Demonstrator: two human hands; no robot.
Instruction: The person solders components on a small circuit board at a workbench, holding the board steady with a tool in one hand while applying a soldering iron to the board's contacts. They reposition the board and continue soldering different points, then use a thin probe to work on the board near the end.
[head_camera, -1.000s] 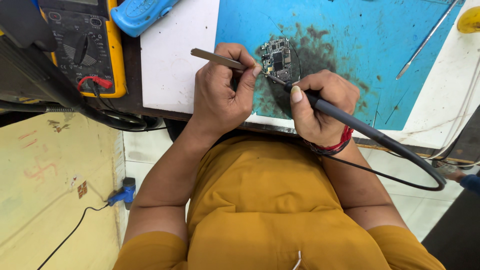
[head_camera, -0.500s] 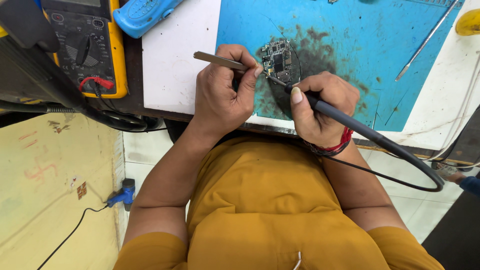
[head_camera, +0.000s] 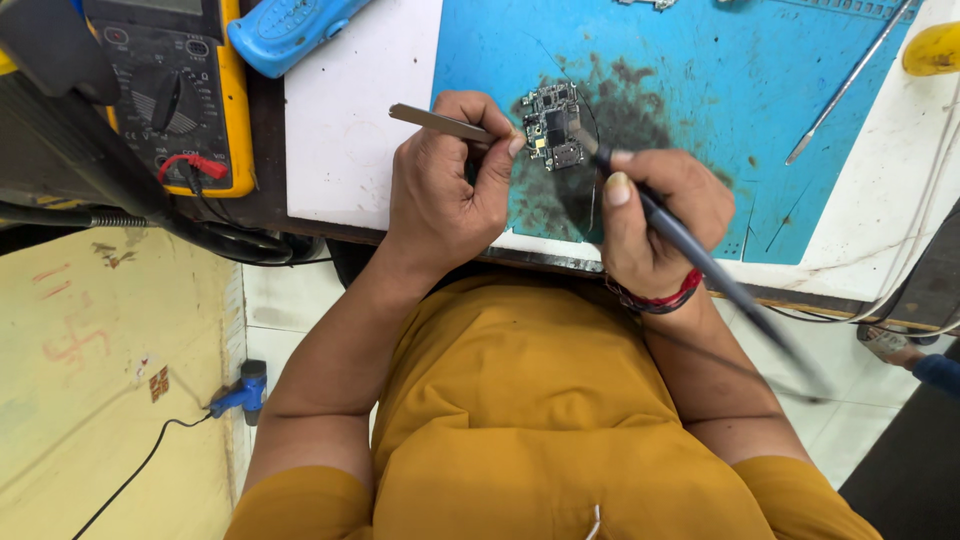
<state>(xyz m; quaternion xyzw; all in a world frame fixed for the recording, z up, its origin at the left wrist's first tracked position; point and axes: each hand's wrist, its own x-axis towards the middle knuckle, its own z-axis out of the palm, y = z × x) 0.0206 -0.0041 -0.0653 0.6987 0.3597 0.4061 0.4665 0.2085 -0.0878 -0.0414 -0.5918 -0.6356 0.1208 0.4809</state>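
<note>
head view, L hand (head_camera: 440, 205) w/ tweezers (head_camera: 440, 122), R hand (head_camera: 655, 220) w/ soldering iron (head_camera: 690, 245), circuit board (head_camera: 555, 125)

Left hand (head_camera: 440, 205) tweezers (head_camera: 440, 122), right hand (head_camera: 655, 220) iron (head_camera: 700, 255), board (head_camera: 553, 126).

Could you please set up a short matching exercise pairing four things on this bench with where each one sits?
Things:
1. Tweezers
2. Soldering iron
3. Circuit board
4. Multimeter

Places:
A. On the stained patch of the blue mat
B. Far left of the bench, yellow-edged, with a red plug in it
C. In the left hand
D. In the right hand

Pairs: 1-C, 2-D, 3-A, 4-B
</note>
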